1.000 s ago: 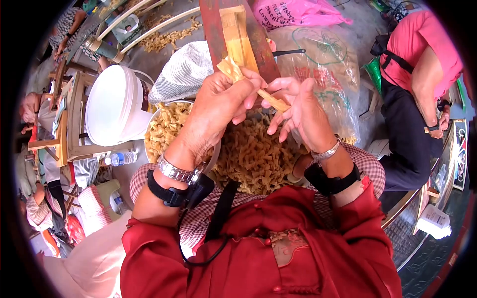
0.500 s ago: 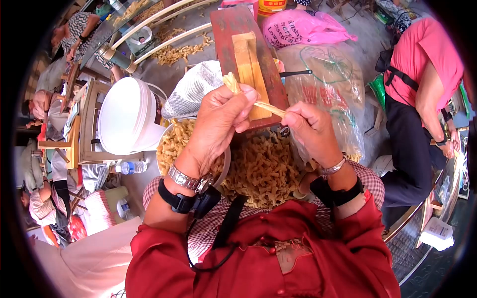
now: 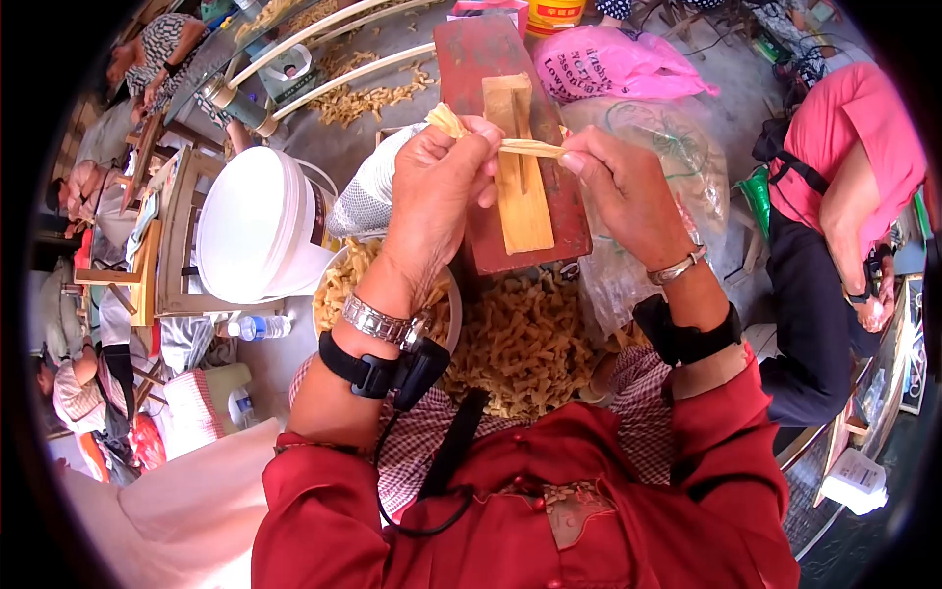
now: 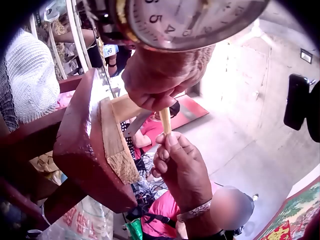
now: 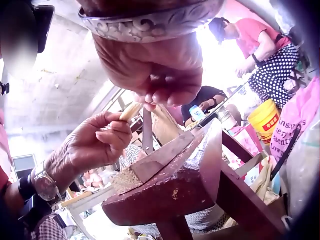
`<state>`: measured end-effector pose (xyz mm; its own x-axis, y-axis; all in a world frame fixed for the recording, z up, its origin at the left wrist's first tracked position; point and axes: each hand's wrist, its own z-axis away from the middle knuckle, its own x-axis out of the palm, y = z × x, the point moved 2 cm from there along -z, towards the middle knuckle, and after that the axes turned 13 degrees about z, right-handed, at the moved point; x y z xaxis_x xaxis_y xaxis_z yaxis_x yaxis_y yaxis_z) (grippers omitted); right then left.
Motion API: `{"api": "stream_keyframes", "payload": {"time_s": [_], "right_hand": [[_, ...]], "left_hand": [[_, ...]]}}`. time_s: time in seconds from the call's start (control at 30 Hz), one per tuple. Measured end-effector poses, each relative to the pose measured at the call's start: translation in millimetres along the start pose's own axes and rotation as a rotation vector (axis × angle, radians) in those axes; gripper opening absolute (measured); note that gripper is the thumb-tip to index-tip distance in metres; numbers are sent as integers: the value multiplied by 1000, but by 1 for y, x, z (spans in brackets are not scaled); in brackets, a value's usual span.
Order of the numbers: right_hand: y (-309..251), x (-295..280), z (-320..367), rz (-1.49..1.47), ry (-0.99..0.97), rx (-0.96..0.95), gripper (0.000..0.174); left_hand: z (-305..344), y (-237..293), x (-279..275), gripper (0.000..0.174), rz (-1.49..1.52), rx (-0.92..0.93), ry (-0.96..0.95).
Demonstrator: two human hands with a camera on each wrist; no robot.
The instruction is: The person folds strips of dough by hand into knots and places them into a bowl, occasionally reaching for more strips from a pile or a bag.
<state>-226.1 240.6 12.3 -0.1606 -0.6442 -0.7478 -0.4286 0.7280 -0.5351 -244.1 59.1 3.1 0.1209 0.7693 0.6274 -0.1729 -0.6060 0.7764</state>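
Over the red bench (image 3: 481, 59), my left hand (image 3: 437, 182) pinches a pale yellow, fibrous strip (image 3: 530, 148) whose bunched end sticks out above the thumb. The strip's other end sits between the thumb and fingers of my right hand (image 3: 623, 187), so it spans straight across between the hands. Beneath the strip a light wooden block (image 3: 528, 226) lies on the bench. In the right wrist view, a metal blade (image 5: 162, 160) is set along the block. The left wrist view shows the right hand (image 4: 182, 165) gripping the strip's lower end.
Below the bench lies a heap of short yellowish pieces (image 3: 520, 344), beside a bowl (image 3: 455, 314) of paler ones. A white bucket (image 3: 245, 226) and a mesh sack (image 3: 368, 196) stand left. Pink (image 3: 618, 64) and clear bags (image 3: 687, 147) lie right, near a seated person (image 3: 834, 196).
The right hand's fingers were spread around the strip's free end and now pinch it. The strip has swung from slanting to nearly level, drawn between both hands across the wooden block.
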Motion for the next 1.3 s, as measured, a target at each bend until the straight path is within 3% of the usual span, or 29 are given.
{"api": "stream_keyframes", "payload": {"time_s": [0.17,0.27,0.3,0.37,0.43,0.6,0.63,0.73,0.8,0.83,0.93,1.07,1.13,1.27,1.3], "right_hand": [[7,4,-2,87,1,-33,19],[37,30,12,254,-51,-12,20],[44,28,14,187,-19,40,20],[60,23,18,51,41,142,21],[79,18,15,-137,37,389,22],[118,29,6,-467,41,777,26],[129,35,2,-526,-91,776,37],[122,56,-2,-833,-129,724,51],[114,44,-10,-643,-301,659,57],[112,35,-10,-548,-396,637,59],[145,-7,7,-419,-495,519,48],[164,-37,79,-507,-917,678,40],[176,-33,121,-528,-1187,784,38],[195,-17,166,-373,-1443,859,33],[191,-4,178,-321,-1557,867,32]], "left_hand": [[-5,-5,-3,6,-148,56,25],[-17,-23,-38,7,-628,110,250],[-14,-17,-43,9,-580,109,267],[-1,-4,-41,10,-506,34,192],[14,12,-25,12,-496,-100,71],[52,7,7,17,-617,-383,-364],[57,-4,6,19,-618,-368,-439],[69,-25,11,24,-855,-378,-621],[74,-38,8,26,-956,-440,-712],[76,-46,2,26,-1066,-378,-748],[89,-69,-19,27,-1369,-307,-802],[99,-83,-32,34,-1492,-312,-860],[99,-88,-34,35,-1474,-319,-897],[93,-91,-28,35,-1489,-451,-917],[96,-95,-34,33,-1525,-388,-917]]}}
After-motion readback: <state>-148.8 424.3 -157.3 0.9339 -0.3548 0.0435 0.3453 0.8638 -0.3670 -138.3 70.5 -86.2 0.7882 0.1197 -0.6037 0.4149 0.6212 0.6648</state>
